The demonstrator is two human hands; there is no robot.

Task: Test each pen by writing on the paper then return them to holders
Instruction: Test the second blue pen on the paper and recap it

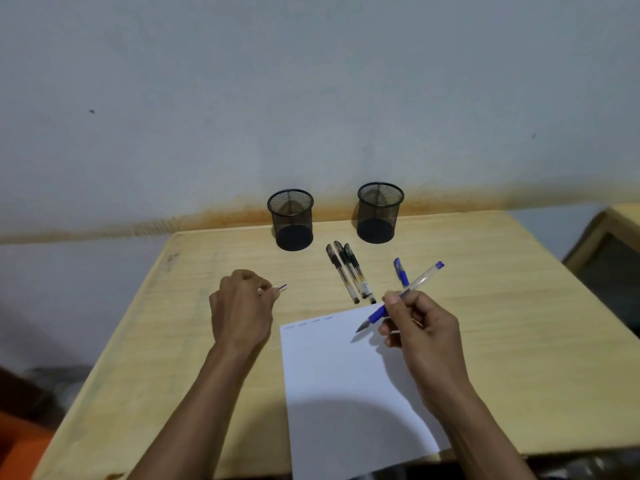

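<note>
My right hand (pixel 420 327) is clamped on an uncapped blue clear-barrel pen (pixel 398 299), tip hovering just above the white paper sheet (pixel 346 386). Left hand (pixel 242 310) pinches its small cap (pixel 282 288), left of the paper. Three black pens (pixel 349 271) lie beyond it on the wooden bench (pixel 502 341), near two empty black mesh holders (pixel 292 220). Lower tip beside the existing scribbles (pixel 308 323), press lightly.

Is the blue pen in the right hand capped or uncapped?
Uncapped: the blue pen in the right hand shows its bare metal tip over the paper.
</note>
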